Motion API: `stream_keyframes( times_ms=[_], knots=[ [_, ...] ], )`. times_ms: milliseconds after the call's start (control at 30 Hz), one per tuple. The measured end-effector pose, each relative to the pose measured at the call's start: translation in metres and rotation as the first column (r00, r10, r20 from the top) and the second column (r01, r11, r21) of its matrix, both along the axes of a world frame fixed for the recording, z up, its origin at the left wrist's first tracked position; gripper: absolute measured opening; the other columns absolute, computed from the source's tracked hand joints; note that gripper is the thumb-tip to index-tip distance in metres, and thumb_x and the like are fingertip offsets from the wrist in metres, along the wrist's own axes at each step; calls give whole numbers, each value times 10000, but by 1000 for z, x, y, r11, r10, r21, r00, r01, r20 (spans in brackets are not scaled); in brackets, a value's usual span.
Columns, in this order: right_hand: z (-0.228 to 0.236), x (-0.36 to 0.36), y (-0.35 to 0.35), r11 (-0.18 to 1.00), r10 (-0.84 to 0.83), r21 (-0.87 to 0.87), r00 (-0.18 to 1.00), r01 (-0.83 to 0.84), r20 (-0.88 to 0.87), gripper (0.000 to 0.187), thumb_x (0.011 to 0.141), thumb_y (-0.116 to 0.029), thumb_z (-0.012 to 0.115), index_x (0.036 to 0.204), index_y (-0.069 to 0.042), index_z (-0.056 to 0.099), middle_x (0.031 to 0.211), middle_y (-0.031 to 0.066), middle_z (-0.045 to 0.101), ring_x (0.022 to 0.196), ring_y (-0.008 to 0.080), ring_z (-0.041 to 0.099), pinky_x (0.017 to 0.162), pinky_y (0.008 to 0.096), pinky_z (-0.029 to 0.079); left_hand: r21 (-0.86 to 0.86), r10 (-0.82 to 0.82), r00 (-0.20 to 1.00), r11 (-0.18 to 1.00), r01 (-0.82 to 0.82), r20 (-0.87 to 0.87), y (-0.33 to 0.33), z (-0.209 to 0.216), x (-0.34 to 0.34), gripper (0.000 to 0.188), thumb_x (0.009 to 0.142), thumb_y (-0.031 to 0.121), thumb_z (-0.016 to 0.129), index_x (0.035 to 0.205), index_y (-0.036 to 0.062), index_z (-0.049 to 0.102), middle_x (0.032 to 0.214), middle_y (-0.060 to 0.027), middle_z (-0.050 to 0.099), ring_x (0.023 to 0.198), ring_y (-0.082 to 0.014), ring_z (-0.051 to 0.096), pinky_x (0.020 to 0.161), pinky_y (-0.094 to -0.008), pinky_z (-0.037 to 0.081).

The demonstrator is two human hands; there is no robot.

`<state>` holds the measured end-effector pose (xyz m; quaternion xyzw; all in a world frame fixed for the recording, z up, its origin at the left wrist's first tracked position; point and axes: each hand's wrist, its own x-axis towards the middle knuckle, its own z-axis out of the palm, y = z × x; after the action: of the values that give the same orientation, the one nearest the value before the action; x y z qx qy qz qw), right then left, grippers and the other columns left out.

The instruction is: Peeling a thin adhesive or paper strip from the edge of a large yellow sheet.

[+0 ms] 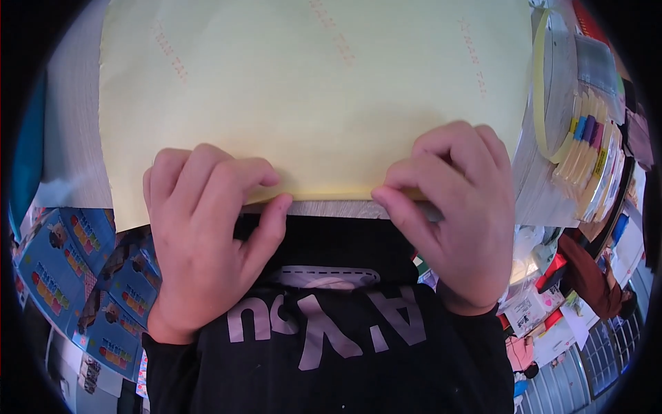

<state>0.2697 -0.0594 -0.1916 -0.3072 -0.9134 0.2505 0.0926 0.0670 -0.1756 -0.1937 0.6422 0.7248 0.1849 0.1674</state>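
While both bare hands work at the near edge of the sheet, the wearer's black top with pale lettering (407, 379) fills the foreground, its dark sleeves ending at the wrists.

The left hand (203, 228) is palm down, fingers curled. Its thumb and index fingertip stand slightly apart, the thumb at the sheet's edge and the index finger above the surface; whether they grip firmly cannot be determined. The right hand (469, 214) is likewise curled, with thumb and index fingertip brought close together, pinching the same edge; its remaining fingers are bent. A gap separates the two hands.

The item handled is a large pale yellow paper sheet (317, 117), lying flat across the tabletop and running out at the upper border. Between the hands its near edge shows a narrow, darker yellow fold along the table's front. Faint reddish marks (169, 52) slant across its upper part.

The grey wood-grain table (72, 152) shows at either side. On its right lie a curved pale yellow strip (540, 83) and cream bundles with coloured bands (579, 159).

Beyond the table, blue printed boxes (62, 276) stand at lower left; a person in dark red (589, 276) is at right.
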Motion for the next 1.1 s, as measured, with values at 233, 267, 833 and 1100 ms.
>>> stream_keyframes(
  times_ms=[233,267,833,1100],
  knots=[
    [-2,-1,8,998,-1,-55,1000,0,-9,277,682,-166,757,886,-56,606,743,54,503,718,228,489,695,333,380,-41,-49,993,998,54,103,7,8,-4,187,681,-29,670,804,17,536,740,-72,434,703,-219,387,633,-320,328],
    [-2,0,7,998,-2,-58,1000,0,-29,272,683,-167,758,882,-57,607,743,54,502,717,227,488,694,334,380,-43,-49,993,998,53,104,6,9,-4,187,681,-29,670,804,17,536,740,-72,434,703,-219,387,633,-320,328],
    [-9,1,2,1000,8,-10,994,-9,-105,235,737,-167,729,892,-59,589,774,63,534,730,235,535,689,355,400,162,-222,922,945,284,-316,-26,-24,42,287,835,186,638,1120,199,675,1178,-16,603,1128,-172,552,1024,-372,376],
    [6,41,8,993,96,74,995,-93,-38,260,760,-221,726,926,-43,633,891,99,610,831,302,576,764,379,433,389,-182,900,855,344,-396,-24,-40,21,264,771,145,660,1032,180,686,1037,16,586,954,-145,539,986,-378,403]
  ],
)
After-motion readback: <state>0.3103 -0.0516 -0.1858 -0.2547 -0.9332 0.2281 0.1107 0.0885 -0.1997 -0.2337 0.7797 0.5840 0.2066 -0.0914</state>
